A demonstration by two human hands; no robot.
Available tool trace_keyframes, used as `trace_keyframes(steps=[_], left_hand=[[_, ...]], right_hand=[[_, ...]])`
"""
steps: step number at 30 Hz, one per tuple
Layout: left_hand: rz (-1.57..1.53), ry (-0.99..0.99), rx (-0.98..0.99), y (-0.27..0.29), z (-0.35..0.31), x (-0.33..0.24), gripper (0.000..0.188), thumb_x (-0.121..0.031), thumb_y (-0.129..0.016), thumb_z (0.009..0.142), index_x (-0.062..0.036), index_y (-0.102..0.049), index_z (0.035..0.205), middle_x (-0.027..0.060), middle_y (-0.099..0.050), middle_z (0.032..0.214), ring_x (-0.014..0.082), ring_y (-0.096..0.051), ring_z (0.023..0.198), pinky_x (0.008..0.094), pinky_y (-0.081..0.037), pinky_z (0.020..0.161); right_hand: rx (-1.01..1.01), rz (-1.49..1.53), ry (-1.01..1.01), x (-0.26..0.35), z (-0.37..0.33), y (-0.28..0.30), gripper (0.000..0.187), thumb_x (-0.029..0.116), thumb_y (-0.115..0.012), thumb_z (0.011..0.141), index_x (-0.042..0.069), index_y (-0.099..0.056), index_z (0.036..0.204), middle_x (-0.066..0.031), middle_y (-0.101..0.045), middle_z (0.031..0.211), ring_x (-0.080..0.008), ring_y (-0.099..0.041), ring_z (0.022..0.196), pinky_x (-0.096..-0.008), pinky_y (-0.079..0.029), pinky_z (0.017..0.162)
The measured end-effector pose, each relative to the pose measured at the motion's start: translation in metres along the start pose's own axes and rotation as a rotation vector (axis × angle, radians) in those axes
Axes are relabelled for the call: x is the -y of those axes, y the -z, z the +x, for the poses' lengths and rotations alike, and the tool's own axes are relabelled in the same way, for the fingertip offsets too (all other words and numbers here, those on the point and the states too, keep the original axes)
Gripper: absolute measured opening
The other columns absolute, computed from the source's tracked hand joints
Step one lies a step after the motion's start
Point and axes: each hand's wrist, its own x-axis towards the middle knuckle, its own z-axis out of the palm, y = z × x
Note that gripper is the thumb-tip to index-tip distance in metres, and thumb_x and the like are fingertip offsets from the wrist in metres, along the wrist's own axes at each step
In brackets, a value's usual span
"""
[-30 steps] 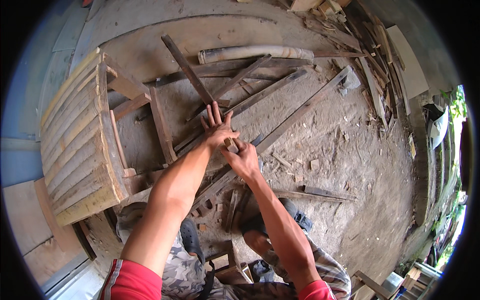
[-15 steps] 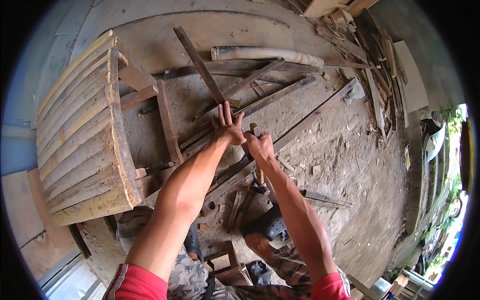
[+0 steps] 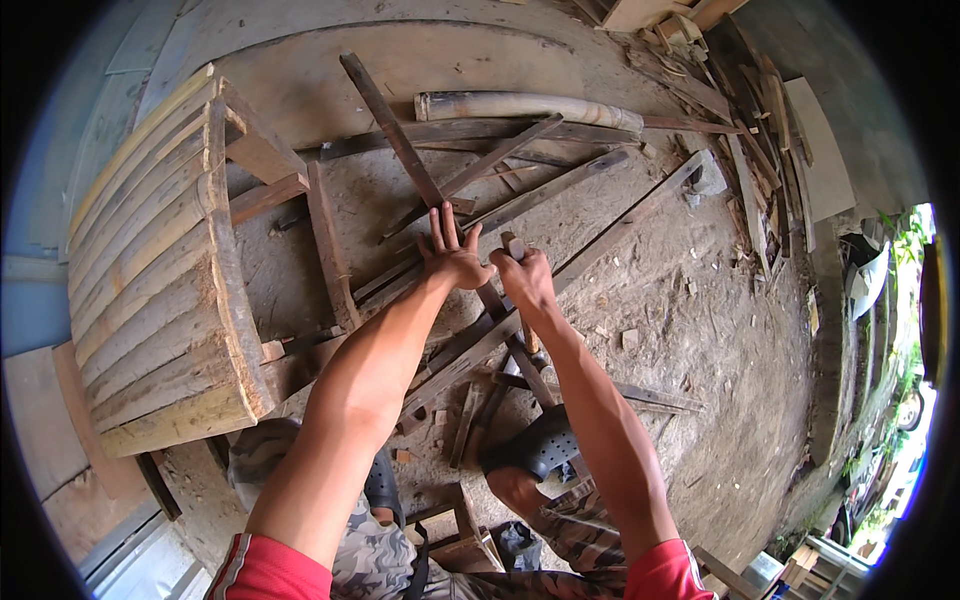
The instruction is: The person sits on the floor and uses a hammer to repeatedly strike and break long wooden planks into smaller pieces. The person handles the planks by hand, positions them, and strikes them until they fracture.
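Observation:
My left hand (image 3: pixel 452 262) lies with its fingers stretched out on a long dark wooden bar (image 3: pixel 392 128), which runs diagonally from the far side toward my feet. Just right of it, my right hand (image 3: pixel 527 276) is closed in a fist around a wooden-handled tool (image 3: pixel 513 243). A blocky brown end sticks out above the fist, and a light brown handle shows below it. The forearm and fingers hide the rest, so its exact kind cannot be told. Under the bar, a long wooden beam (image 3: pixel 610 243) crosses at an angle.
A slatted wooden frame (image 3: pixel 165 270) stands at the left. Beyond my hands lie a pale round pole (image 3: pixel 530 107) and several dark beams. Scrap boards (image 3: pixel 750 130) are piled at the far right. A dark clog (image 3: pixel 545 447) on my foot is near the bar's close end.
My right hand has shifted slightly up and right with the wooden-handled tool. More of the bar shows below the beam. My left hand stays flat on the bar, and the whole view has shifted slightly.

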Motion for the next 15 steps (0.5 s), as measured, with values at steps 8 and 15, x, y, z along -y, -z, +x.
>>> trace_keyframes(steps=[8, 15], left_hand=[[0.010, -0.110, -0.062, -0.014, 0.007, 0.015, 0.094, -0.049, -0.059, 0.075, -0.0249, -0.018, 0.156, 0.0248, 0.028, 0.155, 0.0446, 0.028, 0.142, 0.0732, 0.001, 0.108], [-0.001, -0.044, -0.044, -0.008, 0.004, 0.000, 0.094, -0.047, -0.064, 0.075, -0.0267, -0.019, 0.155, 0.0238, 0.029, 0.154, 0.0450, 0.029, 0.141, 0.0731, 0.002, 0.107]], right_hand=[[0.048, -0.111, 0.032, 0.030, -0.010, -0.020, 0.041, 0.034, -0.061, 0.077, -0.003, -0.068, 0.093, -0.0265, -0.069, 0.083, -0.0382, -0.069, 0.083, -0.0433, -0.052, 0.075], [0.026, 0.108, 0.080, 0.007, -0.033, -0.007, 0.029, 0.027, -0.067, 0.074, -0.002, -0.065, 0.078, -0.0120, -0.059, 0.059, -0.0178, -0.056, 0.058, -0.0366, -0.047, 0.060]])
